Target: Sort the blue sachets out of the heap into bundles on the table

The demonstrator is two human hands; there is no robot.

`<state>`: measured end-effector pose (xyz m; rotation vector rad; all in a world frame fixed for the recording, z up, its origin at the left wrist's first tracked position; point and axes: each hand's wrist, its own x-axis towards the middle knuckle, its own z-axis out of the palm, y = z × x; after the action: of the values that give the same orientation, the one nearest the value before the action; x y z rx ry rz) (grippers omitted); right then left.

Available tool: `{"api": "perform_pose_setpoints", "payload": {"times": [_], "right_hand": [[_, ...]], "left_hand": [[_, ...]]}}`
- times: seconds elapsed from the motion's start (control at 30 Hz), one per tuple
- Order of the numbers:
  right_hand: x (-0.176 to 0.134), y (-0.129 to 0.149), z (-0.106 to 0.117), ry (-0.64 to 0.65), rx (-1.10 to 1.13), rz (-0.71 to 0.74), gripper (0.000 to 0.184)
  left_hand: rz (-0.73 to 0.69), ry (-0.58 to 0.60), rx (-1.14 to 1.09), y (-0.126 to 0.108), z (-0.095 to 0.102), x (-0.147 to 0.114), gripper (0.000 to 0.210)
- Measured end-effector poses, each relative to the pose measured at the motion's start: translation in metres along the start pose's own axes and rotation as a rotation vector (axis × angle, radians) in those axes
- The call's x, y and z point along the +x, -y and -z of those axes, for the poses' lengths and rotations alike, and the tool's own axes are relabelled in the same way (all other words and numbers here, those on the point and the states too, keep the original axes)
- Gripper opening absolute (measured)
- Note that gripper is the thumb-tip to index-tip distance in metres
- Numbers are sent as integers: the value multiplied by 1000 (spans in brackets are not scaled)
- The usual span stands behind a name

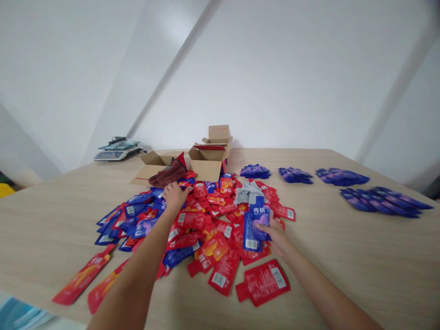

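A heap of flat red pouches (197, 220) with fruit pictures covers the middle of the table, mixed with blue pouches (142, 228) mostly at its left. My right hand (277, 234) pinches a blue pouch (260, 215) at the heap's right side. Behind or under that one another blue pouch shows, and I cannot tell whether it is held too. My left hand (174, 196) reaches over the back left of the heap, thumb apart from the fingers, with its fingertips by the pouches and a brown cloth (170, 172).
Open cardboard boxes (206, 167) stand behind the heap. A grey crumpled item (246, 192) lies on it. Blue pouches lie in overlapping groups at the right, one group (381, 200) nearest. A flat scale-like device (117, 151) sits at the back left.
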<state>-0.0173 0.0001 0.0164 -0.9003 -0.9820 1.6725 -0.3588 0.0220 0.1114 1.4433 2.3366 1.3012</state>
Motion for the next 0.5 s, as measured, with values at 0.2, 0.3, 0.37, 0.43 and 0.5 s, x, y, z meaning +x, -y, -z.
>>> {"api": "perform_pose_setpoints", "payload": {"times": [0.2,0.3,0.37,0.43,0.5], "right_hand": [[-6,-12,11,-10,27,-8,34],[-5,-14,16,-52,75,-49,28],[-3,-16,21,-71,104,-67,26],[-1,-18,25,-73,120,-59,25],[0,-20,26,-64,125,-36,25]], "left_hand": [[137,103,569,46,8,41,57],[38,138,782,52,0,42,46],[-64,157,881,55,0,41,40],[-145,182,946,58,4,41,37],[-180,215,974,58,11,42,36]]}}
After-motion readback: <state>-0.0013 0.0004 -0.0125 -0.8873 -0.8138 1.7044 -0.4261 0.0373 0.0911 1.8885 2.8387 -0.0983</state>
